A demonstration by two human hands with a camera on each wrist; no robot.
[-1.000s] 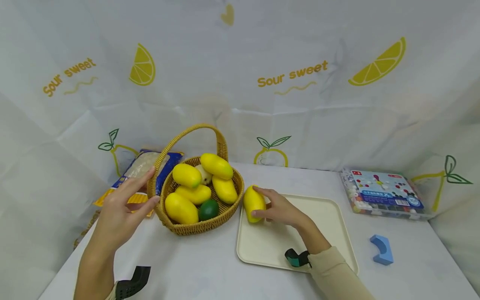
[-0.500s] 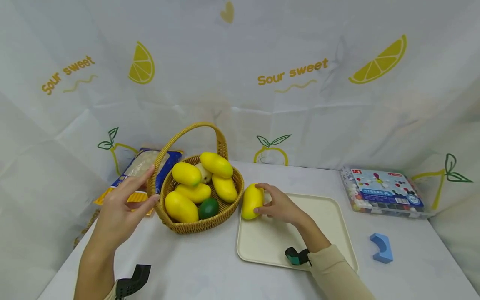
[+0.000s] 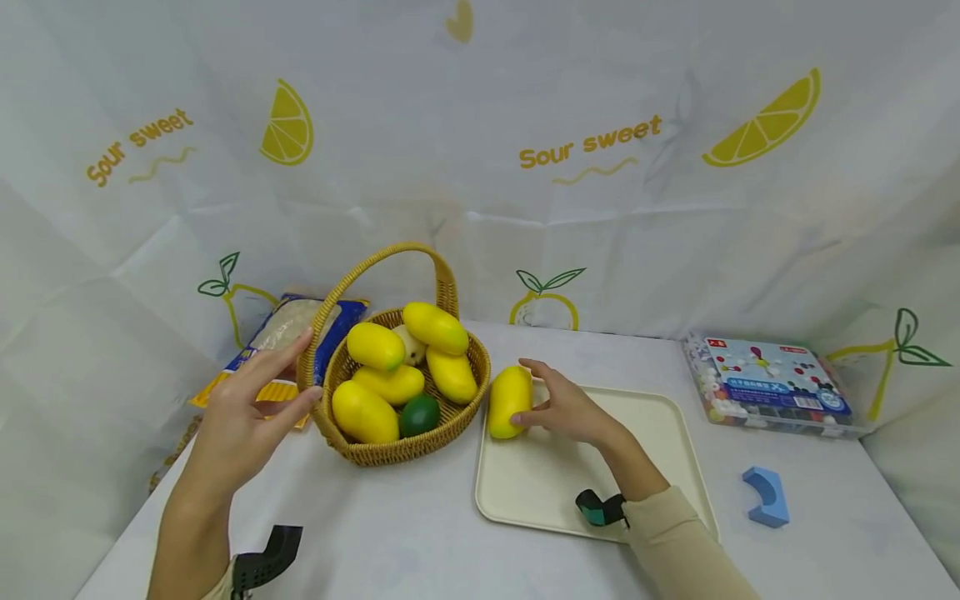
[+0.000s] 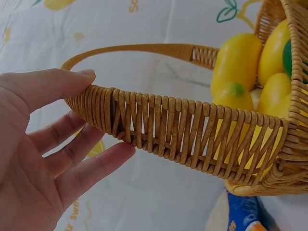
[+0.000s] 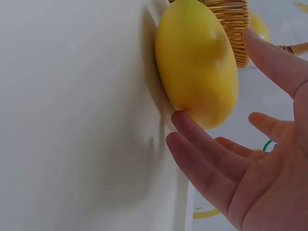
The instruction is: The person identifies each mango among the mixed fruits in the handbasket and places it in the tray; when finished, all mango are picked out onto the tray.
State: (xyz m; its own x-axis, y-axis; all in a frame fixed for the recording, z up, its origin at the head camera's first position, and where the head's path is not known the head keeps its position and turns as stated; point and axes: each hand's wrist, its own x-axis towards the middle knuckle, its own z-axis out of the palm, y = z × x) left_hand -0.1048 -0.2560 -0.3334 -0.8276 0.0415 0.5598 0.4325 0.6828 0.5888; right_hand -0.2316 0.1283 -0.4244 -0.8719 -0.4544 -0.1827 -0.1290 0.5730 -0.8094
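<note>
My left hand [image 3: 247, 417] pinches the side of the handle [image 4: 178, 127] of a wicker basket [image 3: 401, 450] between thumb and fingers. In the basket lie several yellow mangoes [image 3: 363, 412], a dark green fruit [image 3: 419, 416] and a pale round one, partly covered. Another yellow mango [image 3: 510, 402] lies on the left end of a cream tray [image 3: 540, 500]. My right hand [image 3: 566, 408] is beside this mango with spread fingers. In the right wrist view, the fingertips sit close to the mango [image 5: 197, 62]; whether they touch it I cannot tell.
Behind the left hand lies a blue and orange bag [image 3: 296, 329]. To the right of the tray are a blue arch-shaped block [image 3: 767, 497] and a clear plastic case [image 3: 772, 383] of small parts. A white printed cloth [image 3: 480, 167] hangs behind the table.
The right hand's fingers have loosened and drawn away from the mango on the tray, which has turned slightly. My left hand still holds the basket handle.
</note>
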